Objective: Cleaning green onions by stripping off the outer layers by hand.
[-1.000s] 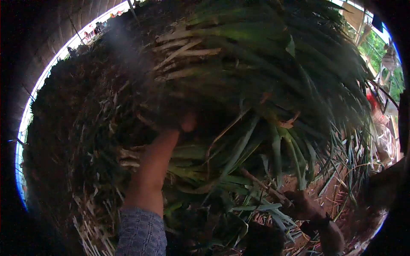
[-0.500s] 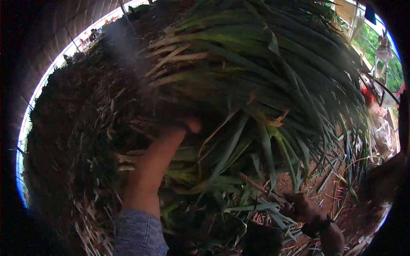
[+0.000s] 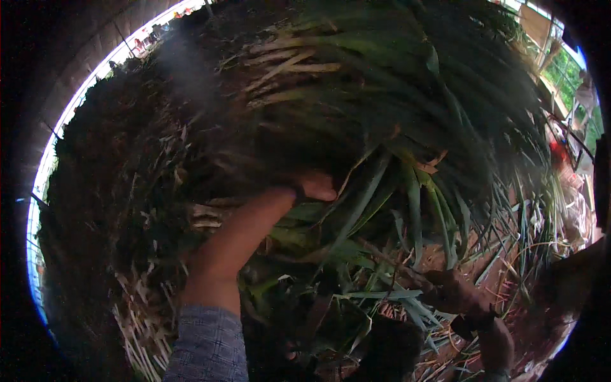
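My left hand (image 3: 316, 185) reaches across from the lower left in a grey checked sleeve (image 3: 207, 344). It touches the side of a large heap of long green onions (image 3: 382, 83). The thumb side shows; its fingers are hidden among dark leaves, so their grip is unclear. Pale stalks (image 3: 213, 215) stick out beside the forearm. In shade at the lower right, my right hand (image 3: 453, 293) looks closed around something thin and brown that points up and left, too dark to name. Bent green leaves (image 3: 414, 210) droop between the two hands.
Dark, dry-looking plant matter (image 3: 121, 165) fills the left side. Reddish ground (image 3: 487, 270) strewn with cut leaves lies at the lower right. White and red bags (image 3: 573, 210) stand at the far right. A bright opening with distant figures curves along the upper left.
My left hand has shifted rightward along the heap, with more of its thumb side in view. The whole scene has slid slightly right. My right hand has hardly moved.
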`<state>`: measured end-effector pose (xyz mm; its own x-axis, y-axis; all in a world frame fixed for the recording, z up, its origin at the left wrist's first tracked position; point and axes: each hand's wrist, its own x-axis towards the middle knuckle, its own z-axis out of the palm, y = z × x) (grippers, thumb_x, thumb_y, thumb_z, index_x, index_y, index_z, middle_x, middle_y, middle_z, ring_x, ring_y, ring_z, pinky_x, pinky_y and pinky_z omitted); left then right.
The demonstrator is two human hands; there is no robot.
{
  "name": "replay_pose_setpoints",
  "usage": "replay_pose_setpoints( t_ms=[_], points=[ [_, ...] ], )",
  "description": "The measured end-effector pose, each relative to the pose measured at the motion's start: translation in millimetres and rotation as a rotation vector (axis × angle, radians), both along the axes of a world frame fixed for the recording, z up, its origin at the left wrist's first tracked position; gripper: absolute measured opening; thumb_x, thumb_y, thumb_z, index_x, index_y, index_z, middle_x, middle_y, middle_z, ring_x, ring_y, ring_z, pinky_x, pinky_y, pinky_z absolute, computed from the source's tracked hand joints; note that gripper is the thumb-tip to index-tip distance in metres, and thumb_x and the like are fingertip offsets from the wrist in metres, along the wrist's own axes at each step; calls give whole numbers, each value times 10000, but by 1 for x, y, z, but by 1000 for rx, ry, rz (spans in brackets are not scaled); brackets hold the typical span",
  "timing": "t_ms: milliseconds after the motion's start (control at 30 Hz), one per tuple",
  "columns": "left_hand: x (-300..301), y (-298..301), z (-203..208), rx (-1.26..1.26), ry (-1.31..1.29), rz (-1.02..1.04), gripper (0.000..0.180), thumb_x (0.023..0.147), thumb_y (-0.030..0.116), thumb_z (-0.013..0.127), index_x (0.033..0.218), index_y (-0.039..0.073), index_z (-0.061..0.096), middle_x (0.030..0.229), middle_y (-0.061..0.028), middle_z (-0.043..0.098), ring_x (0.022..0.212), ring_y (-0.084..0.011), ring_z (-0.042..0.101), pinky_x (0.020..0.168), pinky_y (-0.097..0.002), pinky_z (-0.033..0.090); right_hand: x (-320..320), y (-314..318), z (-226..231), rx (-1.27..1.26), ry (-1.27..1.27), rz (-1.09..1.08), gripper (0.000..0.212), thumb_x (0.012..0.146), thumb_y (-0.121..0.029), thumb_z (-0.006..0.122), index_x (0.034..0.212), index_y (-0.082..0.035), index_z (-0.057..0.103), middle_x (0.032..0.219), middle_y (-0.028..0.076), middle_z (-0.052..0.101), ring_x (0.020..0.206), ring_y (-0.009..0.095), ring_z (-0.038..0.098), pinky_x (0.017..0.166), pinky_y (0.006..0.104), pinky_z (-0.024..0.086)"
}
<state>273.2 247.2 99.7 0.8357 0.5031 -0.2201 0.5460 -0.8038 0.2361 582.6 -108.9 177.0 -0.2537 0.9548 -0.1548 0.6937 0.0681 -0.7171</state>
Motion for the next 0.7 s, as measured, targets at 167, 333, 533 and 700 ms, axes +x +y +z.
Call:
replay_pose_setpoints(
  t_ms=[167, 333, 533, 700],
  points=[
    [3, -11, 1, 6, -8, 35, 384, 883, 257, 595, 1198, 42, 555, 1141, -220, 580, 1065, -380, 592, 951, -497, 472, -17, -11, 23, -16, -40, 56, 277, 890, -196, 688, 1097, -12, 680, 785, 177, 693, 687, 244, 688, 621, 361, 519],
    [17, 2, 9, 18, -12, 54, 411, 869, 256, 612, 1214, 43, 546, 1162, -220, 575, 1073, -381, 590, 952, -495, 472, -42, -41, 39, -50, -118, -157, 217, 894, -214, 678, 968, -10, 681, 711, 179, 652, 623, 249, 655, 584, 369, 494],
    [39, 17, 2, 29, -10, 50, 446, 852, 254, 632, 1234, 44, 536, 1187, -221, 568, 1082, -382, 587, 953, -494, 472, 7, -53, 20, -7, 36, -67, 218, 871, -164, 689, 1030, -15, 699, 728, 192, 665, 669, 266, 683, 602, 376, 509],
    [57, 15, -14, 40, 18, 32, 477, 838, 252, 649, 1251, 45, 527, 1208, -222, 563, 1090, -383, 585, 954, -492, 472, 25, -38, -3, 84, 54, -25, 267, 858, -170, 715, 1074, -16, 692, 800, 190, 689, 700, 275, 680, 632, 378, 521]
  ],
)
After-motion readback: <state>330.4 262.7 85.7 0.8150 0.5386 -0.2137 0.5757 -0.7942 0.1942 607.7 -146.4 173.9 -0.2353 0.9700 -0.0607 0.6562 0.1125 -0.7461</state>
